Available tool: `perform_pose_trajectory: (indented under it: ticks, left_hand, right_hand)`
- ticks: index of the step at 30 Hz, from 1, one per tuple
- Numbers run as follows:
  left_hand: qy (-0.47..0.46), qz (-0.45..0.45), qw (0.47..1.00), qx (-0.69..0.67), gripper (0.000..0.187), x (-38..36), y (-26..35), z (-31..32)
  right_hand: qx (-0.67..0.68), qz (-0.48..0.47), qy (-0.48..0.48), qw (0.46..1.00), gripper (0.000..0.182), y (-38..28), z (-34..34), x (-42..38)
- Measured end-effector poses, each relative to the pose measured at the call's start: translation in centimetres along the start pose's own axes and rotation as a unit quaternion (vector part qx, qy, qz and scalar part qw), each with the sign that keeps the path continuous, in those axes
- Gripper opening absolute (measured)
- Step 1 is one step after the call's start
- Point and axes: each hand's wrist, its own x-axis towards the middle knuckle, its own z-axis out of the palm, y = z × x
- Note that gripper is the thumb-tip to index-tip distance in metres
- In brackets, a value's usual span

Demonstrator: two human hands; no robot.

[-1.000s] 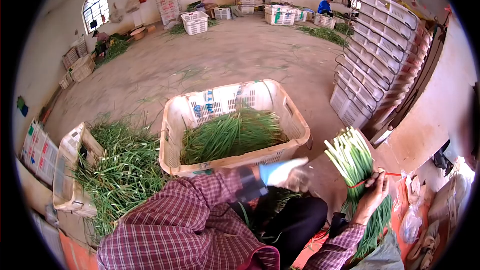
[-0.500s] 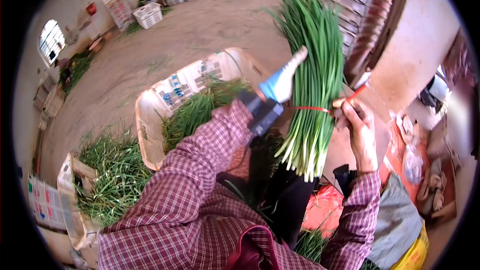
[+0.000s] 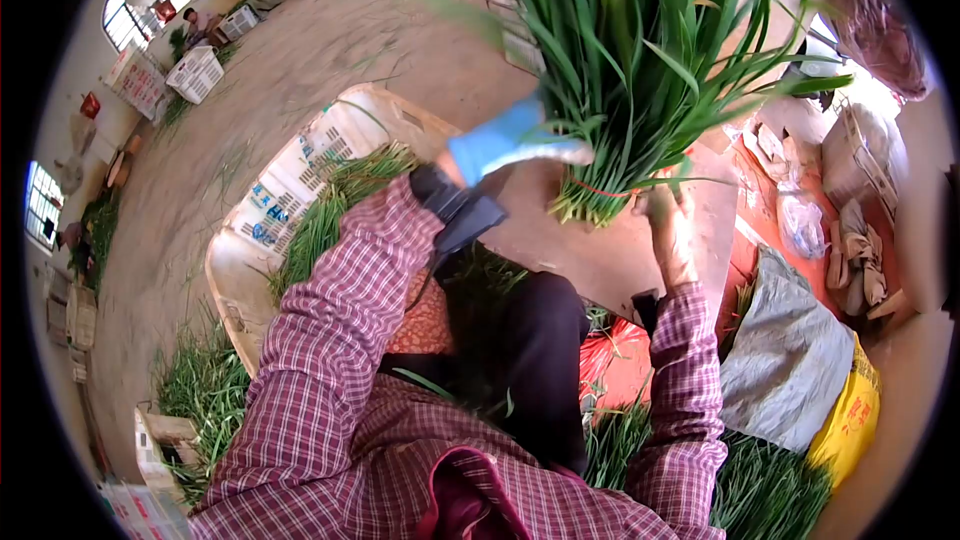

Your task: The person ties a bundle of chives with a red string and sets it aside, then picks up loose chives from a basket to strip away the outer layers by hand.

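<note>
A thick bunch of garlic chives (image 3: pixel 640 60) stands tilted over a brown board (image 3: pixel 600 265), its leaves spreading toward the top and its pale cut ends low. Round its lower part runs a thin red tie (image 3: pixel 602 190). My left hand (image 3: pixel 520 143), in a white and blue glove, closes on the bunch's left side, fingertips partly among the leaves. At the lower right of the bunch, my bare right hand (image 3: pixel 670 218) has its fingers bent on the tie's end; leaves and blur partly hide the grip.
A white plastic crate (image 3: pixel 235 275) with loose greens stands to my left, with another greens pile (image 3: pixel 205 385) beyond. Grey sheeting (image 3: pixel 775 360) and a yellow bag (image 3: pixel 848 415) lie right. More chives (image 3: pixel 770 485) lie below. A person (image 3: pixel 197 28) sits far back near crates.
The bunch has risen and tipped, its leafy end now nearer the camera. Both hands moved with it, the left slightly down the bunch. The view has swung right.
</note>
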Motion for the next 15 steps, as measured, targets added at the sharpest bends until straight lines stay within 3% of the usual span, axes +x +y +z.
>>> perform_pose_trajectory:
  ticks: [1, 3, 5, 6, 7, 9, 11, 13, 15]
  left_hand:
    - [0.047, -0.068, 0.996, -0.016, 0.092, -1.3, -0.9, 0.1]
    - [0.012, -0.058, 0.998, -0.011, 0.102, -1.7, -6.8, -1.0]
    - [0.025, 0.007, 0.982, 0.185, 0.084, -1.5, -8.6, 0.0]
    - [0.001, -0.112, 0.991, 0.080, 0.062, -0.7, -5.7, 1.5]
    - [0.035, -0.083, 0.995, 0.036, 0.044, 0.0, -4.5, 3.0]
    - [0.069, -0.121, 0.990, -0.001, 0.045, 1.6, -2.4, 3.6]
    - [0.120, -0.058, 0.989, -0.060, 0.043, 2.9, -2.4, 2.9]
    - [0.102, -0.044, 0.988, -0.107, 0.036, 4.6, 0.4, 2.5]
    - [0.094, 0.044, 0.993, -0.064, 0.031, 5.7, 1.4, 2.1]
  right_hand:
    - [0.041, -0.012, -0.010, 0.999, 0.021, 0.2, -0.1, -0.6]
    - [0.096, -0.010, 0.011, 0.995, 0.022, 0.4, 0.3, -0.7]
    - [0.105, -0.013, -0.027, 0.994, 0.023, 1.2, -0.6, 0.7]
    - [0.119, -0.028, -0.038, 0.992, 0.023, 0.3, 1.1, 0.3]
    - [0.141, -0.012, -0.026, 0.990, 0.022, 0.5, 1.4, 0.8]
    - [0.154, -0.027, 0.001, 0.988, 0.021, -1.3, 3.1, 1.2]
    - [0.134, -0.063, -0.037, 0.988, 0.025, -4.2, 3.4, 1.9]
    - [0.129, -0.099, -0.031, 0.986, 0.025, -8.4, 5.1, 1.5]
    - [0.155, -0.104, -0.034, 0.982, 0.026, -10.1, 5.3, 1.3]
